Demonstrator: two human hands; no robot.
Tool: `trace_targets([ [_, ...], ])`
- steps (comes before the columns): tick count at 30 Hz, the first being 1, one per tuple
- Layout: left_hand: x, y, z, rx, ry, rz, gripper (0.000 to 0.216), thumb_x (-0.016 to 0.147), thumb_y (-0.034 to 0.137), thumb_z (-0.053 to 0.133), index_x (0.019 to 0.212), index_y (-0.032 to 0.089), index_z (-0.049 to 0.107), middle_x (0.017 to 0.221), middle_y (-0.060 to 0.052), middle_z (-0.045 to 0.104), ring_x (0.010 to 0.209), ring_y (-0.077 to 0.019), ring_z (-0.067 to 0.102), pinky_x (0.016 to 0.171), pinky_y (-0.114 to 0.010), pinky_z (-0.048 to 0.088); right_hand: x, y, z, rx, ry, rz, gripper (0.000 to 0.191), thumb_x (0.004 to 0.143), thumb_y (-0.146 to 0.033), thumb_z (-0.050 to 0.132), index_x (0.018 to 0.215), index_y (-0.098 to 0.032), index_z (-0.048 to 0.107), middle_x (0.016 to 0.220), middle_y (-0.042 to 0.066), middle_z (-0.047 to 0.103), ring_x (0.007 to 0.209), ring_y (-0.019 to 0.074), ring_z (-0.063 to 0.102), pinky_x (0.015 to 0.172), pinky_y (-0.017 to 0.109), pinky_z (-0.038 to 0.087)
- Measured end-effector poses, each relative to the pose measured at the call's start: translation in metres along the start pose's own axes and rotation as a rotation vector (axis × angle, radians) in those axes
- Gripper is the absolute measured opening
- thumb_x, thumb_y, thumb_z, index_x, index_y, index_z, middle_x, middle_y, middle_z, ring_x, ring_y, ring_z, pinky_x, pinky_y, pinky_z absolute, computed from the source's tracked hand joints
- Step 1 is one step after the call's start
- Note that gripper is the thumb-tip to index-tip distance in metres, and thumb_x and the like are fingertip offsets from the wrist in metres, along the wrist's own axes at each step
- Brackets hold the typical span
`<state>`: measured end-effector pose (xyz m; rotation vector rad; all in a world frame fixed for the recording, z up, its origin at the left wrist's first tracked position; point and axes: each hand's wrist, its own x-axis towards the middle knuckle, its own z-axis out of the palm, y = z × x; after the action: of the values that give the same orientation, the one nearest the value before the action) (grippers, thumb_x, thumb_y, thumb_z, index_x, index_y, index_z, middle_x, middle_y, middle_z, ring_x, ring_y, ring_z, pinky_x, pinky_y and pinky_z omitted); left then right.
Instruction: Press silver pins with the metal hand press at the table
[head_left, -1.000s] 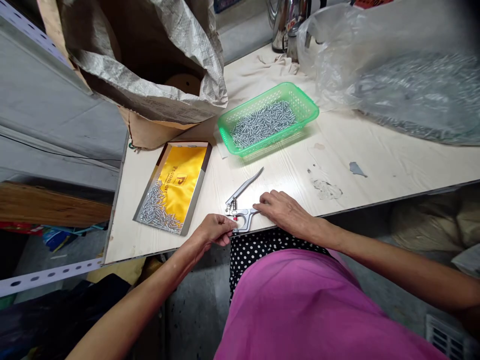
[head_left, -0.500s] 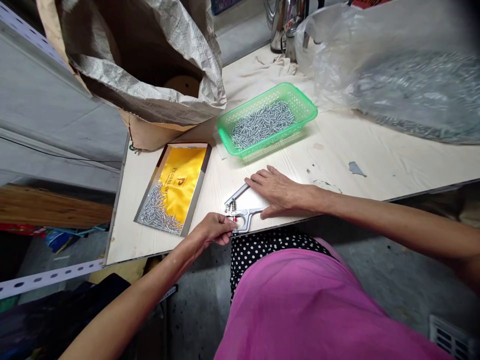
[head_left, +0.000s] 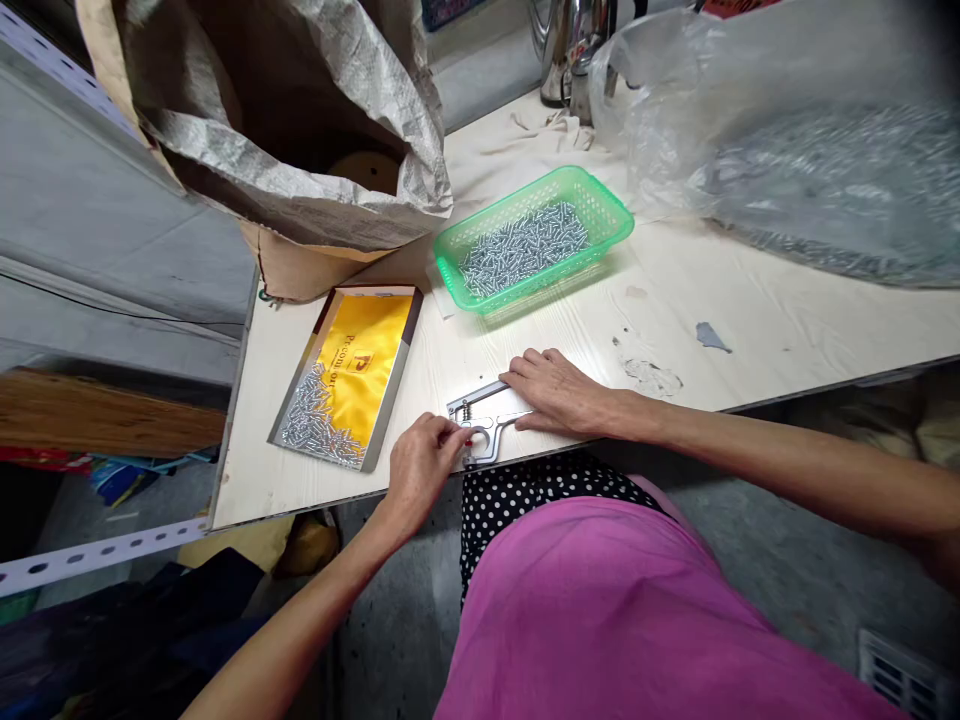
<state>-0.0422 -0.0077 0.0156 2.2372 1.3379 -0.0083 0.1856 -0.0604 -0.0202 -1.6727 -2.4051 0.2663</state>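
A silver hand press tool (head_left: 480, 415) lies at the near edge of the pale wooden table (head_left: 750, 320). My right hand (head_left: 559, 392) is closed round its two handles, which are squeezed together. My left hand (head_left: 420, 470) pinches at the tool's jaw end, where a small red part shows; what its fingertips hold is too small to name. Left of the tool lies a yellow-lined box lid (head_left: 346, 375) holding several small metal pieces (head_left: 315, 420). Behind the tool stands a green plastic basket (head_left: 600, 205) of the same metal pieces.
A large open woven sack (head_left: 300, 130) stands at the table's back left. A clear plastic bag (head_left: 795, 160) of metal parts lies at the right. Metal jugs (head_left: 574, 45) stand at the back. My lap in pink cloth (head_left: 637, 610) is below the table edge.
My right hand moved from the tool's body to its raised upper handle and pressed it down, shutting the handles. My left hand shifted up onto the table edge at the jaw.
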Motion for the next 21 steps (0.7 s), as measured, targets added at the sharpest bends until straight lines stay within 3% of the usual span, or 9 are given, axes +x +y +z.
trace_targets([
  [1,0.000,0.005,0.002,0.076,0.048,0.128,0.024,0.086,0.041,0.063,0.089,0.018,0.069,0.091,-0.007,0.068,0.087,-0.0207,0.061,0.076,-0.033,0.050,0.000,-0.001,0.000,0.003,0.002,0.000,0.036,0.085,-0.041,0.067,0.107,-0.015,0.056,0.109,0.013,0.058,0.100,0.0280,0.047,0.078,0.037,0.034],
  [3,0.004,0.014,0.007,0.201,0.038,0.325,0.036,0.082,0.039,0.069,0.113,0.019,0.063,0.120,-0.010,0.062,0.111,-0.0267,0.055,0.089,-0.040,0.049,0.000,-0.002,0.001,0.000,0.004,0.003,0.036,0.086,-0.041,0.066,0.108,-0.014,0.056,0.110,0.013,0.058,0.100,0.0283,0.047,0.078,0.037,0.033],
  [5,0.013,0.021,0.012,0.299,-0.023,0.431,0.056,0.078,0.034,0.073,0.128,0.019,0.052,0.138,-0.012,0.051,0.123,-0.0299,0.046,0.098,-0.044,0.046,-0.001,-0.003,0.000,-0.013,-0.004,0.012,0.039,0.085,-0.042,0.066,0.109,-0.013,0.056,0.110,0.014,0.059,0.100,0.0286,0.047,0.079,0.037,0.034],
  [7,0.024,0.025,0.016,0.358,-0.078,0.474,0.065,0.078,0.030,0.071,0.136,0.018,0.043,0.143,-0.013,0.045,0.126,-0.0301,0.044,0.103,-0.045,0.043,-0.003,-0.004,-0.001,-0.019,-0.016,0.016,0.046,0.082,-0.044,0.069,0.112,-0.012,0.056,0.111,0.014,0.059,0.100,0.0288,0.048,0.081,0.038,0.036],
  [12,0.042,0.030,0.016,0.451,-0.107,0.482,0.068,0.080,0.036,0.068,0.139,0.016,0.039,0.127,-0.013,0.054,0.113,-0.0295,0.049,0.095,-0.043,0.046,-0.012,-0.005,-0.010,-0.051,-0.045,0.120,0.069,0.070,-0.044,0.079,0.123,-0.008,0.053,0.115,0.017,0.058,0.100,0.0306,0.050,0.081,0.039,0.040],
  [15,0.048,0.035,0.014,0.475,-0.123,0.478,0.059,0.080,0.044,0.069,0.128,0.015,0.051,0.116,-0.011,0.058,0.106,-0.0287,0.051,0.089,-0.041,0.047,-0.011,-0.005,-0.016,-0.069,-0.097,0.137,0.051,0.075,-0.036,0.077,0.113,-0.007,0.059,0.107,0.016,0.061,0.096,0.0290,0.052,0.076,0.037,0.041],
  [21,0.050,0.036,0.017,0.420,-0.092,0.408,0.036,0.082,0.042,0.070,0.108,0.018,0.061,0.104,-0.006,0.061,0.100,-0.0254,0.052,0.082,-0.037,0.046,0.001,-0.002,-0.016,-0.063,-0.166,0.103,0.016,0.086,-0.025,0.067,0.094,-0.010,0.066,0.096,0.013,0.064,0.092,0.0253,0.055,0.073,0.033,0.040],
])
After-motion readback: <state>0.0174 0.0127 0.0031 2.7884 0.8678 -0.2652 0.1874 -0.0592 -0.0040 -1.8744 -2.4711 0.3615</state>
